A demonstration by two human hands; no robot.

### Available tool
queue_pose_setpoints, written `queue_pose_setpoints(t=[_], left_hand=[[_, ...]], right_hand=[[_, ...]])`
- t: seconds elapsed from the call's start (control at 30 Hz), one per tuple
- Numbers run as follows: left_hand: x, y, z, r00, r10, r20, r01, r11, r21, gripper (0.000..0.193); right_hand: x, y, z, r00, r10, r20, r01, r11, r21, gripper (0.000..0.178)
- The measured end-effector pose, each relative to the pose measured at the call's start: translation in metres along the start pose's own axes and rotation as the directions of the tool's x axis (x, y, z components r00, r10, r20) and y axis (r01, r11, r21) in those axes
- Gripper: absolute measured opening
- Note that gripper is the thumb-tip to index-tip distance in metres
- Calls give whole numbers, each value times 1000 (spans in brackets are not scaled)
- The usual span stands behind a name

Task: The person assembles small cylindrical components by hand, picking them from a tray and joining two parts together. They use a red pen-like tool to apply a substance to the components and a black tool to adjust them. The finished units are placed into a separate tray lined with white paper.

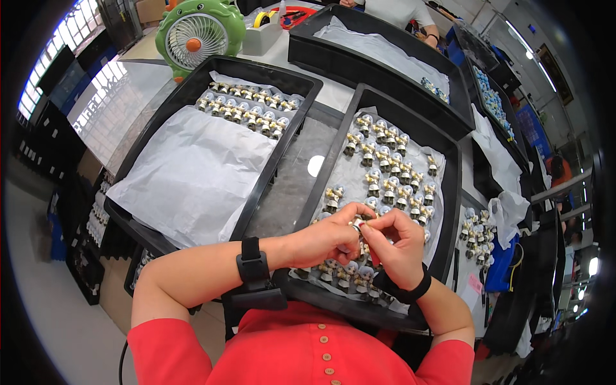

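Over the near part of the right-hand black tray point(453, 192), my two hands meet fingertip to fingertip. My left hand point(324, 239) is closed around a small figurine point(357, 226), mostly covered by the fingers; only a pale bit shows. Thumb and forefinger of my right hand point(399, 247) pinch together against it. Something reddish shows beneath these fingers, too small to name. Below and around the hands, rows of small grey-haired figurines point(391, 160) in white and dark clothes lie on white paper in the tray.
Left of it, another black tray point(138, 144) holds white paper point(199, 167) and rows of figurines point(247, 112) at its far end. A green fan point(196, 38) stands behind. A deeper black bin point(385, 64) is at the back, near another person's arm point(428, 25). More figurines point(476, 237) lie at right.
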State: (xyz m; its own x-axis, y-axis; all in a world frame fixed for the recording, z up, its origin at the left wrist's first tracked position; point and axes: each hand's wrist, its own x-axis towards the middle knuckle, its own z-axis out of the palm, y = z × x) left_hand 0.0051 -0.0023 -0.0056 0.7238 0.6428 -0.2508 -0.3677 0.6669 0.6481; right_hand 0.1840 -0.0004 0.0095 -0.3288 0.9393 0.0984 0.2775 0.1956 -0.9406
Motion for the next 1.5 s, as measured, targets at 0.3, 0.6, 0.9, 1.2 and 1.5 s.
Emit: queue_pose_setpoints(t=[0.3,0.6,0.9,1.2,1.5], left_hand=[[-8,5,1,998,7,61,-1,994,-108,55],[-5,3,1,997,11,73,-4,996,-83,57],[-5,4,5,999,49,-19,-50,998,-46,57],[-5,2,-1,993,115,-24,-116,992,-49,56],[-4,7,-4,969,226,-99,-232,971,-53,58]], right_hand=[[14,-2,-103,844,-78,-530,142,987,81,6],[-39,94,-207,829,174,-532,-297,943,-154,13],[-96,159,-220,834,259,-488,-535,596,-599,30],[-36,20,-169,855,87,-512,-69,996,54,27],[5,-37,-31,993,-86,85,91,995,-50,43]])
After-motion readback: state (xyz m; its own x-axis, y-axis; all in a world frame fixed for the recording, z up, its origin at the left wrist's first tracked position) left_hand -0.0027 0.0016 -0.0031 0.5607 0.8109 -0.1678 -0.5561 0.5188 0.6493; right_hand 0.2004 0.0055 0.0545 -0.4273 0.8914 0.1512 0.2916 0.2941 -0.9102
